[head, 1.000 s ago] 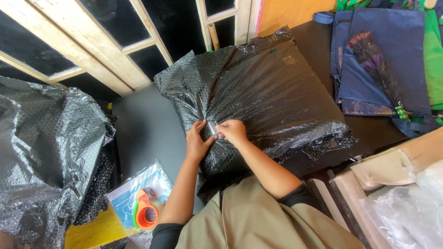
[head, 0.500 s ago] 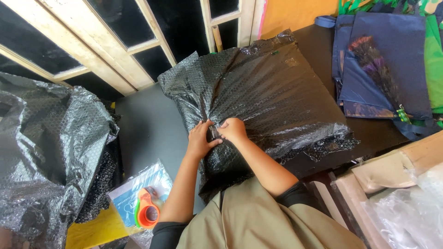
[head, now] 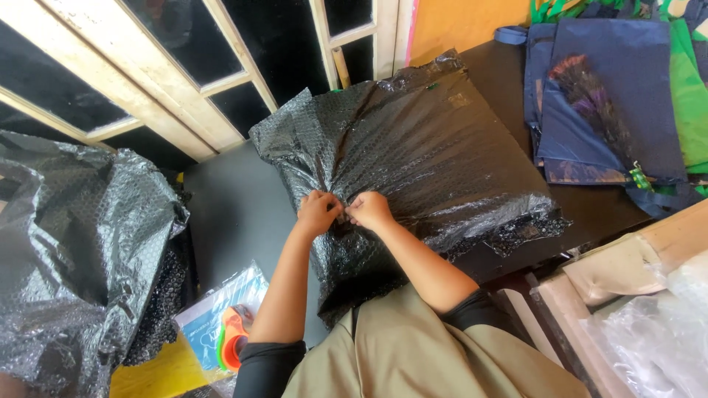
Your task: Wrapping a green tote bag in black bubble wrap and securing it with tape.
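Near the middle of the dark tabletop (head: 236,214), your two hands meet on a large parcel wrapped in black bubble wrap (head: 428,155). Your left hand (head: 317,214) is curled with its fingertips pressing into the wrap at the seam; your right hand (head: 370,209) is curled the same way just beside it, pinching the same gathered fold. Whether a strip of tape sits under your fingers cannot be told, as the spot is hidden.

The parcel lies flat, its far corner close to the window frame (head: 147,66), its near edge hanging toward your lap. It looks bulky but cushioned; the wrap is soft, slick and shiny, so it will probably slide under flat palms and crease easily. Your surest hold is on the bunched fold along the seam, or under the edges of the parcel, not on the smooth top.

More loose black bubble wrap (head: 81,258) is heaped at your left, an orange tape dispenser (head: 230,340) lies beside your left elbow, and blue cloth bags (head: 612,103) are stacked at the far right.
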